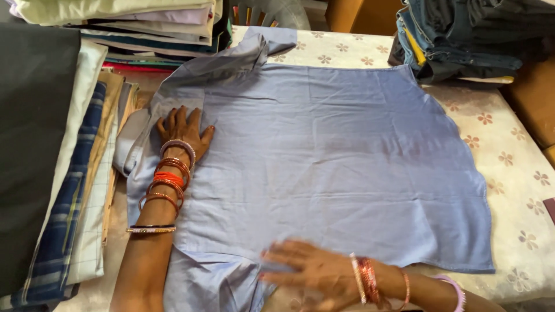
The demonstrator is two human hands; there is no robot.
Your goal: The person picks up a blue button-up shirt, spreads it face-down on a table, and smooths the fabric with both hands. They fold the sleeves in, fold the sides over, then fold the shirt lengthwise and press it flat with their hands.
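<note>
A light blue shirt (341,156) lies spread flat on a table covered with a cream flowered cloth (520,173). My left hand (184,130) presses flat on the shirt's left part near the collar, fingers spread, with several bangles on the wrist. My right hand (303,270) lies flat on the shirt's near edge by a sleeve, fingers spread and slightly blurred, bangles on that wrist too. Neither hand grips the fabric.
Stacks of folded clothes (63,173) lie along the left side and at the back left (133,23). A pile of folded dark denim (462,34) sits at the back right. A brown box edge (537,98) shows at the right.
</note>
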